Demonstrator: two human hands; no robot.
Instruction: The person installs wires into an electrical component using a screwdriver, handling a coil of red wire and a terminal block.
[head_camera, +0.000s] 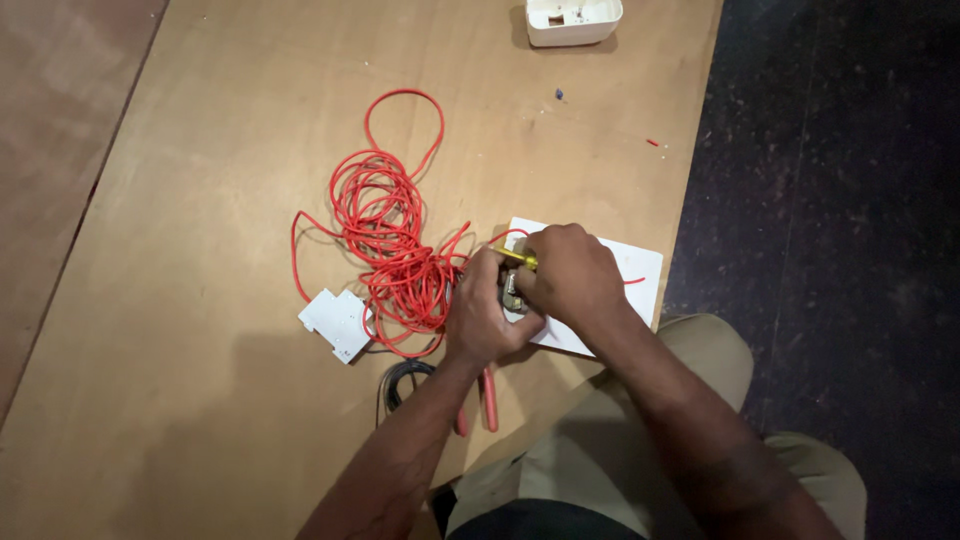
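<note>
We are gripping a small grey fitting in our left hand, over the white plate beside the red wire coil. Our right hand is closed on a yellow-handled screwdriver, probably tightening a terminal; steady alignment comes next.

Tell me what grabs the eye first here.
The tangled red wire mid-board, with a white breaker at its lower left. Just right of it, the left hand and right hand meet over a white plate, the right holding a yellow tool.
</note>
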